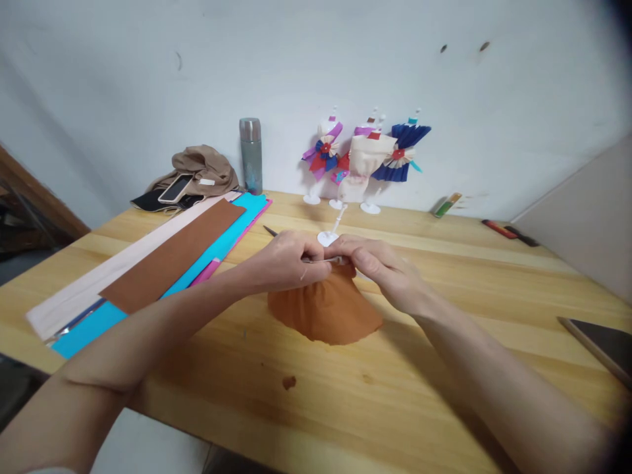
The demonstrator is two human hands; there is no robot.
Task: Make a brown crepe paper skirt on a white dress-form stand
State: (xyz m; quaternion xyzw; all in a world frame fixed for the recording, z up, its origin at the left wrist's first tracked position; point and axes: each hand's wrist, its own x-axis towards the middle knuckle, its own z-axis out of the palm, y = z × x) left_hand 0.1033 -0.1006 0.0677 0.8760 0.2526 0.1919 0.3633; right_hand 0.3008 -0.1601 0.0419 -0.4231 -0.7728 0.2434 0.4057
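Note:
A sheet of orange-brown crepe paper (323, 313) hangs in folds below my hands, narrow at the top and flaring to a curved lower edge near the tabletop. My left hand (293, 260) is closed on its gathered top edge. Against the same edge from the other side, my right hand (378, 263) is closed with its fingers bent over. A thin pale strip shows between the two hands; I cannot make out what it is. Just behind them stands a white doll stand (327, 238) with a round base. A dark pointed tip (269, 230) pokes out behind my left hand.
Brown, blue and pink paper sheets (172, 257) lie at left. Behind them are a phone (176, 189), a brown cloth (207, 168) and a flask (251, 158). Dressed doll figures (372, 158) stand by the wall. A green tube (447, 205) and a tablet-like object (602, 345) are at right.

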